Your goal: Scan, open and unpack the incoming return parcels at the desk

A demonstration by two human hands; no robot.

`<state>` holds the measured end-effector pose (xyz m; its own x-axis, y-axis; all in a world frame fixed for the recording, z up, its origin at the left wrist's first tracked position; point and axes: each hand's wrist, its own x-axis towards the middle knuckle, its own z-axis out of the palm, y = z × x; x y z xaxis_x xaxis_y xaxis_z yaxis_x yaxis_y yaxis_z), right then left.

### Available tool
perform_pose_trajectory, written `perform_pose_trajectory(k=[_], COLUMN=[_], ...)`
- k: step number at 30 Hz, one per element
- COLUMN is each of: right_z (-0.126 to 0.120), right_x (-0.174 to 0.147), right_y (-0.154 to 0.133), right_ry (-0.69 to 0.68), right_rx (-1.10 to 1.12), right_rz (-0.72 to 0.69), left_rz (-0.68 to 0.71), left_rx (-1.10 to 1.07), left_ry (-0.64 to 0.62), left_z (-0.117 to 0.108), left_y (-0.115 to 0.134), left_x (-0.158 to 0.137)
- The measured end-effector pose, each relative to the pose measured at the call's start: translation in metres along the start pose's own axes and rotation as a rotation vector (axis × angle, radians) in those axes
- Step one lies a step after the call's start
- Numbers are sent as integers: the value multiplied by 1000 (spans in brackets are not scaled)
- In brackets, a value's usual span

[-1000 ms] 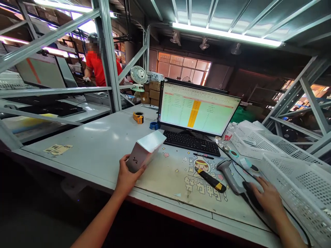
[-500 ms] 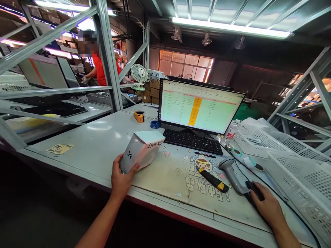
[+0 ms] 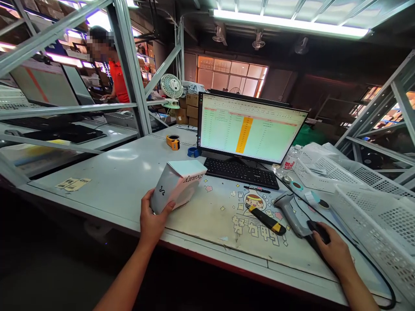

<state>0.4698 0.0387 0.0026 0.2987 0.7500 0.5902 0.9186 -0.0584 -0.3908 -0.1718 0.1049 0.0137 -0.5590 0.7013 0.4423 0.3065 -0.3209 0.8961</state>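
My left hand [image 3: 154,220] is closed around the lower near end of a white cardboard box [image 3: 178,185], which is tilted above the desk mat and carries dark lettering on its side. At the right, my right hand [image 3: 333,248] lies over a black computer mouse [image 3: 319,232], fingers wrapped on it. Just left of the mouse rests a grey barcode scanner [image 3: 291,216]. A black and yellow utility knife [image 3: 266,219] lies on the printed mat between the box and the scanner. Behind them stand a black keyboard [image 3: 241,172] and a monitor [image 3: 249,129] showing a spreadsheet.
White perforated baskets [image 3: 372,224] line the right side. An orange tape dispenser [image 3: 173,142] and a blue tape roll [image 3: 193,152] sit left of the monitor. Metal shelf posts [image 3: 131,73] frame the desk. A person in red [image 3: 118,82] stands beyond, at the left.
The camera view has shifted slightly. Both hands keep their places on the box and the mouse. The person in the background has turned and moved a little left.
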Motion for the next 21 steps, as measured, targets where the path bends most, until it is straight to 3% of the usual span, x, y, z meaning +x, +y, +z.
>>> perform_pose_trajectory(k=[4, 7, 9, 12, 14, 17, 21], right_z=[-28, -40, -32, -1, 22, 45, 51], right_x=[7, -2, -18, -49, -64, -72, -68], right_y=[-26, -91, -150, -235, -274, -303, -315], right_ry=[74, 197, 73, -325, -494, -643, -738], right_rx=[-6, 12, 141, 394, 429, 327, 193], right_rz=[-24, -148, -274, -485, -545, -525, -475], left_rz=[39, 72, 87, 113, 131, 140, 137], left_rx=[-2, -20, -14, 4, -6, -56, -55], left_ry=[24, 0, -26, -36, -30, -41, -55], left_z=[2, 4, 5, 6, 7, 7, 7], left_y=[3, 1, -2, -6, -6, -3, 0], left_x=[-2, -1, 1, 3, 3, 2, 1])
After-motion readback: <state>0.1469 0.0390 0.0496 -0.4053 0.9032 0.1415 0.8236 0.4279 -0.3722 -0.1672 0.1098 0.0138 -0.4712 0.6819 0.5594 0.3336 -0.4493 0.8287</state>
